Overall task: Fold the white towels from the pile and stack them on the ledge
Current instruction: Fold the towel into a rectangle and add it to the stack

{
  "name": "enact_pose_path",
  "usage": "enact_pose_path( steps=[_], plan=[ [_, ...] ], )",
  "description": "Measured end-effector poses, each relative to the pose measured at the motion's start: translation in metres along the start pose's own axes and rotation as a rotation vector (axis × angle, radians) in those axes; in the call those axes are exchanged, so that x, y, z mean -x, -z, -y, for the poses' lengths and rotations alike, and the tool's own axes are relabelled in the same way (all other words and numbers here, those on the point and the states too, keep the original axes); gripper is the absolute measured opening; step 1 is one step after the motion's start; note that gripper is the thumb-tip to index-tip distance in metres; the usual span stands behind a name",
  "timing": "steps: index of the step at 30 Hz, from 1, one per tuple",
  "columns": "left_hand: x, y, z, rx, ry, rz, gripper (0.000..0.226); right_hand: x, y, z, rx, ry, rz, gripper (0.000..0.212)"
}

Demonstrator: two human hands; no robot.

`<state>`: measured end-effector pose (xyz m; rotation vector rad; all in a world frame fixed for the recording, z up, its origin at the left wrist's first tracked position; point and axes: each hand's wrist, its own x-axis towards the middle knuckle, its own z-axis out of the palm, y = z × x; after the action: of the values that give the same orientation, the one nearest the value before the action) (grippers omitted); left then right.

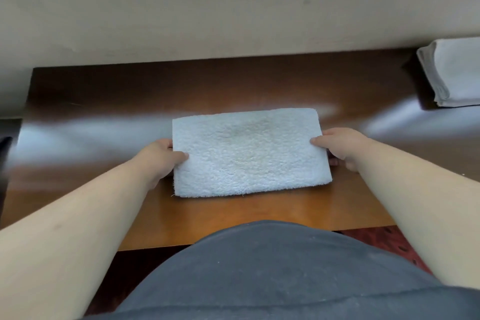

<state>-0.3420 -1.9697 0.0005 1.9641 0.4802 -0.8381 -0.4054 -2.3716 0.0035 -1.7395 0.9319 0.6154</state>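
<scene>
Head view, looking down over a polished brown wooden table [233, 218], glossy enough to carry pale streaks of glare. White towel [249, 152] lies flat on it, folded to a neat rectangle, long edges running side to side, slightly skewed; looped terry nap, coarse and fluffy, a faint yellowish patch near the middle, a few loose threads at the near edge. Left hand [162, 157] grips the towel's left short edge: thumb lies on top of the cloth, fingers go under and are hidden. Right hand [340, 149] holds the opposite short edge the same way, thumb on top, a fingertip or two showing below the cloth near the far-right corner. Between the two grips the towel rests smooth, no sag visible; whether it is lifted at the edges cannot be told. Beyond the grips, a plain beige wall [207, 8] meets the table's back edge. Far past the right-hand grip, up at the frame's edge, sits a stack of folded white towels [452, 73], thinner layered edges showing, cut off by the frame; what it stands on is hard to make out. Nearer than the grips, a dark grey garment [272, 275] fills the bottom, hiding the table's near edge in part. Reddish patterned floor [389, 247] shows at lower right, blurred.
</scene>
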Motion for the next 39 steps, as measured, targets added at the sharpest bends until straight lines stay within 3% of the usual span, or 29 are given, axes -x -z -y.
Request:
enact_pose_path(
  steps=[4, 7, 9, 14, 21, 26, 31, 39],
  plan=[
    [0.004, 0.006, -0.003, -0.012, 0.021, 0.007, 0.010, 0.005, 0.012, 0.007, 0.128, -0.045, 0.003, 0.017],
    [0.007, 0.002, 0.006, -0.073, 0.086, 0.046, 0.027, 0.014, 0.007, 0.001, 0.171, -0.095, 0.052, 0.023],
    [0.008, -0.001, 0.013, -0.201, 0.061, -0.022, 0.033, 0.018, 0.000, -0.004, 0.175, -0.072, 0.032, 0.020],
    [0.022, -0.011, 0.018, -0.168, -0.024, -0.107, 0.027, 0.025, -0.008, -0.018, 0.008, -0.027, -0.053, 0.015],
    [0.057, -0.012, -0.023, 0.057, 0.046, 0.069, 0.024, 0.065, 0.021, -0.025, -0.319, -0.009, -0.039, 0.017],
    [0.086, -0.025, -0.076, 0.097, -0.038, 0.163, 0.025, 0.111, 0.063, -0.042, -0.501, 0.066, -0.042, 0.021],
    [0.107, -0.077, -0.117, 0.064, -0.138, 0.240, 0.024, 0.145, 0.114, -0.075, -0.621, 0.104, -0.127, 0.036],
    [0.165, -0.227, -0.161, -0.009, -0.258, 0.305, 0.024, 0.178, 0.255, -0.172, -0.764, 0.063, -0.133, 0.037]
  ],
)
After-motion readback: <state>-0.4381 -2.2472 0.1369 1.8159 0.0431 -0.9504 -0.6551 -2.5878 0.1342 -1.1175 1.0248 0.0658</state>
